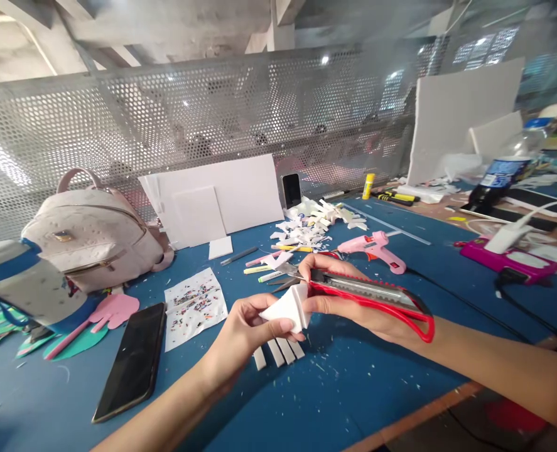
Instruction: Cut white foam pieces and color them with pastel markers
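Note:
My left hand (254, 323) pinches a small wedge-shaped white foam piece (285, 311) between thumb and fingers, above the blue table. In my right hand (339, 301) lies a red utility knife (367, 289), its handle loop toward my wrist. The right thumb and fingertip also meet at the foam piece's right edge. Several white foam strips (278, 353) lie on the table just below my hands. Past the hands are markers (259, 269) and a pink hot glue gun (372, 248).
A black phone (132, 361) and a speckled white sheet (196, 306) lie left, near a backpack (94, 232) and a tumbler (28, 282). White boards (250, 194) and a heap of foam scraps (313, 223) stand behind. At right are a purple power strip (508, 258) and a bottle (504, 169).

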`<move>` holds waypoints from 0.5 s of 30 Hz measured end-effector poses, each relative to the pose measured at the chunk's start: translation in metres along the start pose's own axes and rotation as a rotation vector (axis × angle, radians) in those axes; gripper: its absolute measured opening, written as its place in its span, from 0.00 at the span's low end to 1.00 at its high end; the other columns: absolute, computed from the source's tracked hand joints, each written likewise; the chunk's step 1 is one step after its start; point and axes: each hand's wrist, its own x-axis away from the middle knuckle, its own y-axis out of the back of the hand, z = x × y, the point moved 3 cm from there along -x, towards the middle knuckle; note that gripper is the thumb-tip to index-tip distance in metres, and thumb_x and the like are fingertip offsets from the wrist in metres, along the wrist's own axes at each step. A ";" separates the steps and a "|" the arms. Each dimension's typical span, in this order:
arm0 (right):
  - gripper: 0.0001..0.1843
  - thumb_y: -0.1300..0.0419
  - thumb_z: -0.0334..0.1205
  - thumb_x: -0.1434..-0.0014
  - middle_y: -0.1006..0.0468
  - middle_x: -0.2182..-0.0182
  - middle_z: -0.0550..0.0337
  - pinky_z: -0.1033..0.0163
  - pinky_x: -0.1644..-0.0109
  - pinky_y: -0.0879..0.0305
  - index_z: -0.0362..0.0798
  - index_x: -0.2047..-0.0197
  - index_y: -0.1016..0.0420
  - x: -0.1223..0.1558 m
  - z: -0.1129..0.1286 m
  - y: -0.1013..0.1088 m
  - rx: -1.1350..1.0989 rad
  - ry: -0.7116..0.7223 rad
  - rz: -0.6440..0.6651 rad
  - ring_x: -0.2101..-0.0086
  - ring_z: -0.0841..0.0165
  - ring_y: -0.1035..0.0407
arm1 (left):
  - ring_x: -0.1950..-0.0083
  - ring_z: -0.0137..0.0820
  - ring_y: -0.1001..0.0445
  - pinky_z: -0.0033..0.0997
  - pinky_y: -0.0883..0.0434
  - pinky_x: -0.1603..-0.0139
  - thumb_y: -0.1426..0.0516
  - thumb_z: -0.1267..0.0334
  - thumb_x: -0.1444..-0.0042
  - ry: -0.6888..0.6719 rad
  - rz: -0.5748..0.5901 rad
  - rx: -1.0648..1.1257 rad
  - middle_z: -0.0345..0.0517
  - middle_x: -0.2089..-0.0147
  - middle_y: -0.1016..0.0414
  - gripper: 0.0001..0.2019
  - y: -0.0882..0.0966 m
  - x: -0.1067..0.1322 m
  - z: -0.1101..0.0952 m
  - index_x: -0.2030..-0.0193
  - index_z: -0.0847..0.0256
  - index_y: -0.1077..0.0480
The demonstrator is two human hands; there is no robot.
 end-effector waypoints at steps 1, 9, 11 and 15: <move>0.20 0.28 0.41 0.46 0.31 0.71 0.67 0.66 0.66 0.42 0.49 0.63 0.37 0.000 -0.001 -0.001 -0.030 -0.012 0.000 0.70 0.72 0.39 | 0.64 0.31 0.19 0.26 0.25 0.57 0.32 0.59 0.46 0.014 0.008 0.025 0.45 0.67 0.19 0.11 0.001 0.000 0.001 0.64 0.65 0.25; 0.18 0.26 0.38 0.48 0.34 0.70 0.68 0.68 0.65 0.43 0.50 0.62 0.33 0.001 -0.002 -0.007 -0.177 -0.138 0.067 0.68 0.73 0.41 | 0.70 0.29 0.21 0.28 0.24 0.61 0.28 0.58 0.54 0.127 0.114 0.184 0.44 0.69 0.22 0.16 0.002 -0.003 0.005 0.64 0.67 0.23; 0.19 0.26 0.38 0.49 0.34 0.70 0.67 0.68 0.66 0.42 0.50 0.62 0.32 0.000 -0.003 -0.010 -0.240 -0.163 0.085 0.68 0.73 0.40 | 0.70 0.29 0.21 0.27 0.24 0.61 0.27 0.58 0.55 0.135 0.123 0.202 0.44 0.70 0.22 0.17 0.003 -0.004 0.006 0.64 0.67 0.23; 0.20 0.26 0.39 0.50 0.33 0.70 0.67 0.68 0.65 0.40 0.51 0.60 0.33 -0.002 -0.006 -0.013 -0.313 -0.203 0.107 0.68 0.72 0.38 | 0.71 0.28 0.21 0.26 0.24 0.63 0.27 0.57 0.56 0.133 0.131 0.207 0.43 0.70 0.23 0.18 0.004 -0.004 0.007 0.64 0.67 0.23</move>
